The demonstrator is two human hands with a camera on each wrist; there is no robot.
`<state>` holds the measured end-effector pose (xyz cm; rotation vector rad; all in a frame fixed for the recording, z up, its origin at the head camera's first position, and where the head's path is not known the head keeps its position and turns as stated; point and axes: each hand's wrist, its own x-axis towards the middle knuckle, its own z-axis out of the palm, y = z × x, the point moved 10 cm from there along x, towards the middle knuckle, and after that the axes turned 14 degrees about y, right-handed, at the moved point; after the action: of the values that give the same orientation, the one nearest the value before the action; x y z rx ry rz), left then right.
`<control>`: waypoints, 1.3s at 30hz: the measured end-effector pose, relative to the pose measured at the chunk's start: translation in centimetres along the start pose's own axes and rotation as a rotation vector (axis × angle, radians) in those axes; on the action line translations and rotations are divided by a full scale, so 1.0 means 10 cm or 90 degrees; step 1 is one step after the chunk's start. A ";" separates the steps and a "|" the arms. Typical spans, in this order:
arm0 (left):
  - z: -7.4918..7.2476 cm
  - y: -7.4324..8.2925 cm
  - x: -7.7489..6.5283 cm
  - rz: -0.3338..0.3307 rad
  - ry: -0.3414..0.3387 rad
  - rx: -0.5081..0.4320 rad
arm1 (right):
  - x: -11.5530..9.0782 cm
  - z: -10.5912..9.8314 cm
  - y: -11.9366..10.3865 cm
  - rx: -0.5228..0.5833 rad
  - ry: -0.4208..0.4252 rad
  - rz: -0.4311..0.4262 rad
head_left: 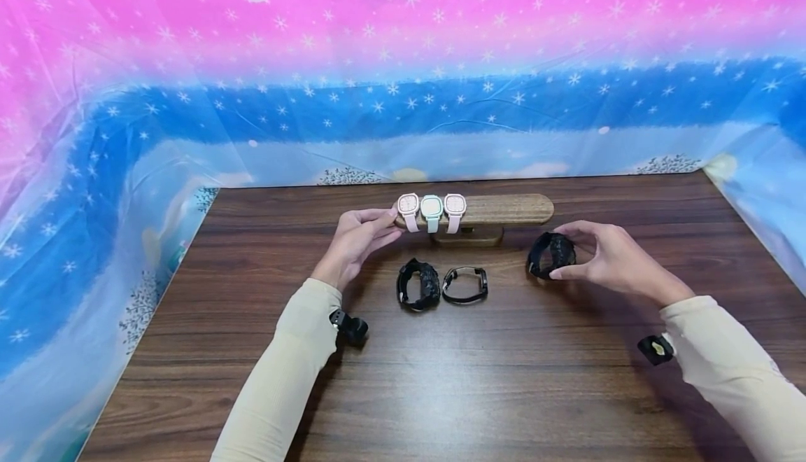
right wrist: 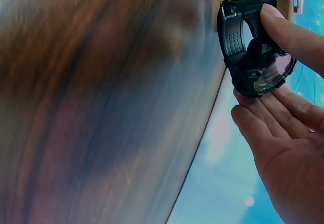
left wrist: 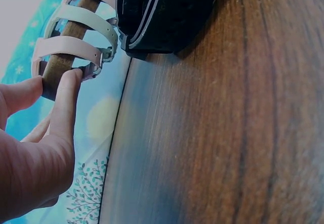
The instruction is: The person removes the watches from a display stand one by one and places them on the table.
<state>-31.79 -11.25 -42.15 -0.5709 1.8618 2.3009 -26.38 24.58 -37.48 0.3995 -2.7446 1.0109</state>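
Observation:
A wooden watch stand (head_left: 510, 210) carries three pastel watches at its left half: a pink watch (head_left: 408, 204), a mint green watch (head_left: 431, 207) and another pink watch (head_left: 455, 205). My left hand (head_left: 360, 238) pinches the stand's left end between thumb and fingers, as the left wrist view shows. To the right of the stand, my right hand (head_left: 607, 255) holds a black watch (head_left: 552, 255) with its strap buckled in a loop. In the right wrist view, thumb and fingers grip that watch (right wrist: 253, 47) from opposite sides.
In front of the stand, a chunky black watch (head_left: 418, 285) and a slimmer black watch (head_left: 465, 285) sit side by side on the dark wooden table (head_left: 441, 392). A patterned pink and blue cloth (head_left: 403, 112) hangs behind the table and along its sides.

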 end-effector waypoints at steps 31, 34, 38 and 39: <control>0.02 0.02 -0.02 0.007 -0.010 0.010 | -0.05 0.45 -0.11 0.113 -0.057 -0.003; 0.01 0.02 -0.01 0.009 -0.009 0.011 | -0.05 0.48 -0.12 0.112 -0.060 -0.006; 0.01 0.01 -0.01 0.008 -0.011 0.015 | -0.04 0.54 -0.13 0.120 -0.068 -0.012; 0.01 0.01 -0.02 0.007 -0.011 0.016 | -0.04 0.55 -0.14 0.120 -0.069 -0.015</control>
<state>-31.67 -11.20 -41.99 -0.5366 1.8882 2.2790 -26.02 20.05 -40.89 0.5280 -2.7394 1.2841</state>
